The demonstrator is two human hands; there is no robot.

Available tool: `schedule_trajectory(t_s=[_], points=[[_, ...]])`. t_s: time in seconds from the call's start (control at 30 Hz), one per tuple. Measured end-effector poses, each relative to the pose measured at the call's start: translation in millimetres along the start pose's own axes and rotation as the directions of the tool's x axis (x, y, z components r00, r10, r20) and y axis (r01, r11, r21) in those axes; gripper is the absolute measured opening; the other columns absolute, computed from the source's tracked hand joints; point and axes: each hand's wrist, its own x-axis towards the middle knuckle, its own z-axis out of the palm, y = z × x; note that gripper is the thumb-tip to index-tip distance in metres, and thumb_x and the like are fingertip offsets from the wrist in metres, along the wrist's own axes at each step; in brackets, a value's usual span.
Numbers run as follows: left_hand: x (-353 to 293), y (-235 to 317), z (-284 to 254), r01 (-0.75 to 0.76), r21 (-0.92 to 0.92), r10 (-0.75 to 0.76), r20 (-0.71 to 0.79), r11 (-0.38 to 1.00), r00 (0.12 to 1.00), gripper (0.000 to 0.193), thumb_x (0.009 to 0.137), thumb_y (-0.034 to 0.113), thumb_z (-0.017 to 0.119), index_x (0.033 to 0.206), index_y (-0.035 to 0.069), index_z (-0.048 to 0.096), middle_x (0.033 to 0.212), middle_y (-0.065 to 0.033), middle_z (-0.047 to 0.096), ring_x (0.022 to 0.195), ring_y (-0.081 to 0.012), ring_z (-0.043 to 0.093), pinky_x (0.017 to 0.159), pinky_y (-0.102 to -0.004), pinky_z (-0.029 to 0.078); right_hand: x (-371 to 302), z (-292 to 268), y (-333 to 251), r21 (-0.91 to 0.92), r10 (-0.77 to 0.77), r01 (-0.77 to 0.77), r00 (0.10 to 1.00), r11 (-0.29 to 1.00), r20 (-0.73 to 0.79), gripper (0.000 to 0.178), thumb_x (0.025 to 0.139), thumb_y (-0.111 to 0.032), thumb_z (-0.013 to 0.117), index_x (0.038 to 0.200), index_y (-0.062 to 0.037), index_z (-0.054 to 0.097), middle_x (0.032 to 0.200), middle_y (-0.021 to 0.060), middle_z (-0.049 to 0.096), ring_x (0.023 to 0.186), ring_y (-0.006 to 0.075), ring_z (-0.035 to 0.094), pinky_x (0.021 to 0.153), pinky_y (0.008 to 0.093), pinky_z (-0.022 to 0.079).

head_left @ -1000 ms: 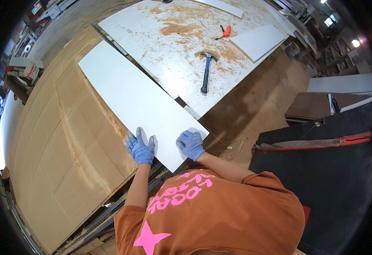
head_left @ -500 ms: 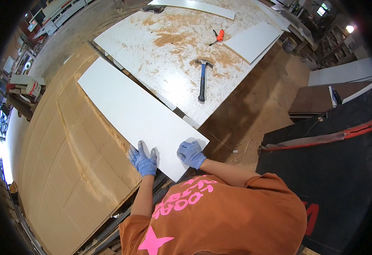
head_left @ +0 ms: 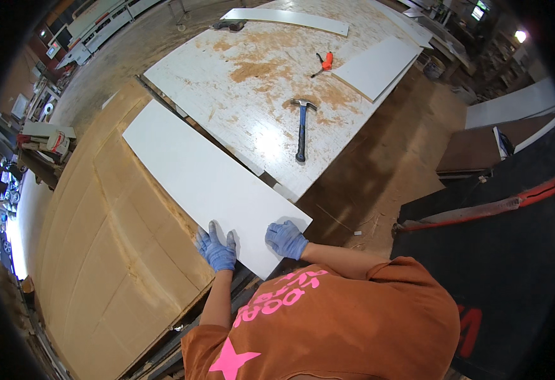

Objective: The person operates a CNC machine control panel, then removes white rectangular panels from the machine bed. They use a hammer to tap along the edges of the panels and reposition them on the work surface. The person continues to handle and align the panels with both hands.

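Observation:
A long white board (head_left: 208,183) lies slantwise in front of me, its near end close to my body. My left hand (head_left: 217,250), in a blue-grey glove, rests at the board's left edge near that end, fingers apart and thumb on the top face. On the right part of the same end sits my right hand (head_left: 286,240), gloved alike. Its fingers are curled in against the board's surface; whatever may be under them is hidden. Beyond the board, a claw hammer (head_left: 302,130) with a blue and black handle lies on the white worktable (head_left: 252,120).
Large brown cardboard (head_left: 132,228) spreads to the left of the board. Sawdust (head_left: 252,69), an orange-handled tool (head_left: 325,62), a white offcut (head_left: 379,66), a narrow white strip (head_left: 284,19) and a dark tool (head_left: 229,25) lie on the table. A black panel (head_left: 480,266) stands at right.
The whole view has shifted slightly, so the table and board sit a little lower. Both hands keep about the same places on the board.

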Motion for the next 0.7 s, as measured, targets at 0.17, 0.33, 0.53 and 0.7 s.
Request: schedule_trajectory(t_s=[0.17,0.33,0.53,0.7], points=[[-3,-7,3,-0.018,-0.028,0.017,-0.024,0.999,1.000,0.073,0.082,0.056,0.059,0.142,0.018,0.043,0.146,-0.0288,0.032,0.137,-0.0450,0.026,0.114,-0.0540,0.015,12,-3,-12,-0.008,0.177,-0.177,0.981,0.984,0.078,0.010,0.076,-0.019,0.059,0.084,-0.0137,0.060,0.088,0.0062,0.057,0.082,0.0245,0.059,0.066,0.0426,0.043],[1,-1,-3,0.039,-0.073,-0.037,0.026,0.997,0.999,0.070,0.082,0.055,0.059,0.140,0.018,0.045,0.148,-0.0294,0.028,0.138,-0.0456,0.024,0.114,-0.0551,0.012,-3,-1,9,0.079,-0.113,0.112,0.994,0.991,0.003,0.008,0.071,-0.016,0.061,0.079,-0.0159,0.060,0.089,0.0063,0.058,0.078,0.0269,0.059,0.067,0.0426,0.043],[-2,0,-2,0.046,-0.057,-0.047,-0.012,0.997,0.999,0.068,0.081,0.051,0.061,0.139,0.019,0.046,0.148,-0.0251,0.032,0.138,-0.0414,0.027,0.115,-0.0526,0.012,13,5,7,0.082,0.003,-0.007,0.999,0.997,0.044,0.008,0.072,-0.017,0.064,0.078,-0.0163,0.060,0.084,0.0042,0.058,0.077,0.0264,0.059,0.066,0.0424,0.044],[-5,1,-5,0.079,-0.055,-0.081,-0.032,0.995,0.996,0.066,0.081,0.050,0.062,0.138,0.020,0.048,0.147,-0.0238,0.034,0.136,-0.0407,0.030,0.114,-0.0523,0.016,15,0,9,0.111,-0.079,0.070,0.994,0.991,0.081,0.006,0.074,-0.017,0.064,0.077,-0.0160,0.059,0.083,0.0047,0.058,0.077,0.0280,0.059,0.064,0.0431,0.044]])
